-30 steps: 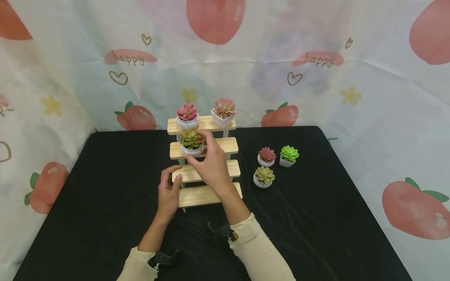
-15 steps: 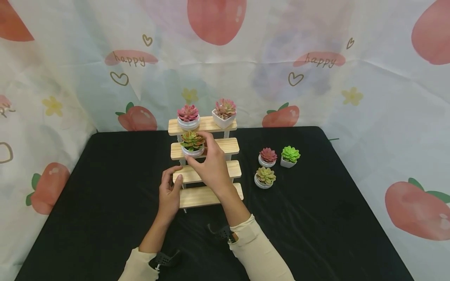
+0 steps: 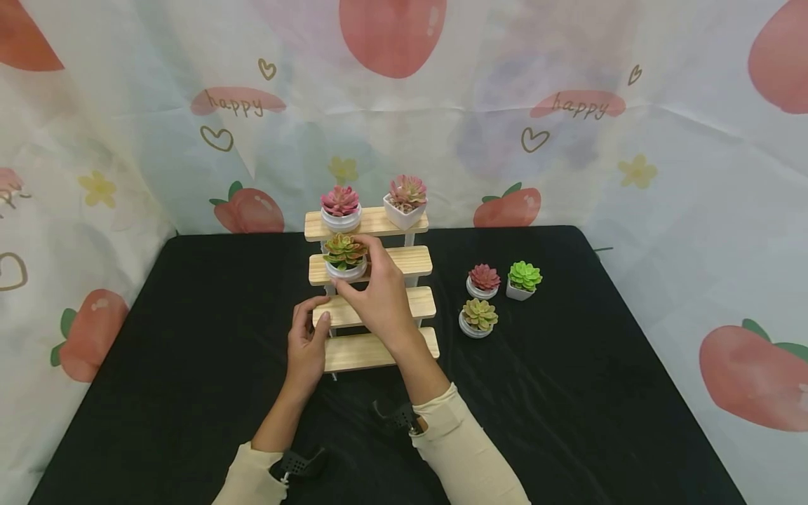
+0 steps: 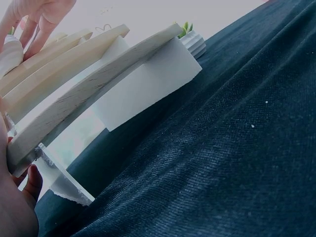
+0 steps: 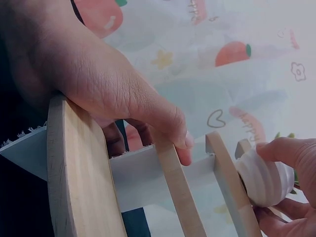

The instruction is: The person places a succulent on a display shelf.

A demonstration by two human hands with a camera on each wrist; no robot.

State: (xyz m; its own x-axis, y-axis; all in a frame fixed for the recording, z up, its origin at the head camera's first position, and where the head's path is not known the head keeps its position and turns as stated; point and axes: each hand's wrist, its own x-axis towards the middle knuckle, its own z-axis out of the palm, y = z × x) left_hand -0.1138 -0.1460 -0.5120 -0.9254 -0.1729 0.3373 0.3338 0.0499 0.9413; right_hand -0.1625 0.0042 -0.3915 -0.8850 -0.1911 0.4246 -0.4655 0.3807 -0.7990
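A four-tier wooden step stand [image 3: 407, 261] with white supports is on the black-covered table. My right hand [image 3: 384, 298] pinches the white pot of a green-and-red succulent [image 3: 345, 250] between thumb and fingers at the left part of the second tier from the top. In the right wrist view the ribbed pot [image 5: 266, 177] is tilted by the camera's angle, beside a board. My left hand [image 3: 307, 348] grips the left end of the stand near the third tier. In the left wrist view, part of that left hand [image 4: 15, 207] shows at the stand's lower end.
On the top tier sit a pink succulent [image 3: 341, 202] in a round pot and a pale pink one [image 3: 407, 195] in a heart-like pot. To the stand's right are a dark red [image 3: 484, 277], a bright green [image 3: 524, 276] and a yellow-green [image 3: 480, 315] potted succulent. A printed curtain [image 3: 442, 140] hangs behind.
The head view drifts slightly. Relative to the stand, my right hand and the green-and-red succulent shift a little to the left. My left hand keeps its grip on the stand.
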